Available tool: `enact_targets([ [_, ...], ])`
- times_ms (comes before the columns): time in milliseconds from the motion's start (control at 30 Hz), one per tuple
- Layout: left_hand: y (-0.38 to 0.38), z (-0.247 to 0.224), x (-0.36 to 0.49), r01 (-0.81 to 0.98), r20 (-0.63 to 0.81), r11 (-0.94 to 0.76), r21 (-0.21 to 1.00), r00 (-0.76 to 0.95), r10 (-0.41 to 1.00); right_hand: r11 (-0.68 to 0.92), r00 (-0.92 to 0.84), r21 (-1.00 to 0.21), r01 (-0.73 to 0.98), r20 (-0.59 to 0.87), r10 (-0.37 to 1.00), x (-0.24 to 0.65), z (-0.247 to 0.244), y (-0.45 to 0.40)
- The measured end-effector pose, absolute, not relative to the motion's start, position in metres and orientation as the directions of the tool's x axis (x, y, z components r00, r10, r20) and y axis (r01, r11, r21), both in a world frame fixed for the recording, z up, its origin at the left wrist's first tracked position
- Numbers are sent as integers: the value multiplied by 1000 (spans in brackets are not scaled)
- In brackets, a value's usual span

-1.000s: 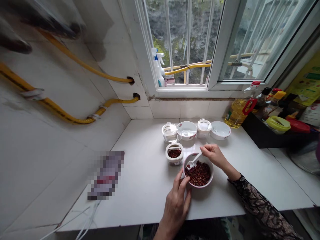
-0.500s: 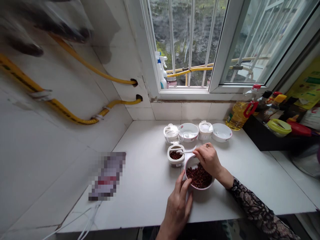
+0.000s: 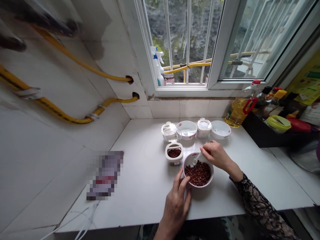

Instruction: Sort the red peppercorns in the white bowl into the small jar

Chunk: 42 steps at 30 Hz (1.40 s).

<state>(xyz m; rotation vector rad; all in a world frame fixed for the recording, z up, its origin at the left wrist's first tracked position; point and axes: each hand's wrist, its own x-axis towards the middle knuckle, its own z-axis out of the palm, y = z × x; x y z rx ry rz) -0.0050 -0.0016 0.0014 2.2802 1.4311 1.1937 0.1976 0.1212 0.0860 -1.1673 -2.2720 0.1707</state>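
A white bowl (image 3: 188, 161) with a pink rim stands on the counter, part filled with dark red dried bits (image 3: 198, 174) that look like Sichuan peppercorns. My left hand (image 3: 176, 200) holds the bowl's left side, fingertips at the rim. In my right hand (image 3: 217, 154), pinched by its handle, is a small whitish spoon (image 3: 195, 162); its head is down in the bowl, at the edge of the peppercorns. Just left of the bowl, a small seasoning jar (image 3: 174, 161) with its lid raised holds more of the same peppercorns.
Behind are two more seasoning jars (image 3: 204, 128) and two white bowls (image 3: 221, 130). An oil bottle (image 3: 237, 108) and a black rack (image 3: 260, 135) of condiments stand at the right. A blurred-out object (image 3: 106, 175) with white cables lies at the left, below yellow pipes (image 3: 65, 118).
My right hand has moved the spoon from the open jar rightward into the bowl. My left hand has stayed on the bowl. The view has shifted slightly.
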Motion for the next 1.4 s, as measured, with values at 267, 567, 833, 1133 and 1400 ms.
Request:
enact_targets([
  [267, -2, 2, -5, 668, 539, -520, 531, 207, 816, 543, -416, -526, 655, 349, 840, 185, 78, 117],
  [567, -1, 0, -5, 667, 552, -528, 526, 204, 809, 346, -289, -726, 595, 208, 934, 194, 82, 120],
  [833, -1, 2, -4, 673, 558, -531, 515, 207, 804, 404, -296, -628, 665, 274, 915, 191, 77, 120],
  [1133, -1, 2, -5, 673, 558, -534, 512, 211, 802, 410, -281, -582, 702, 302, 911, 192, 75, 121],
  [1400, -1, 1, -4, 669, 553, -528, 523, 204, 808, 400, -292, -604, 689, 274, 916, 193, 73, 123],
])
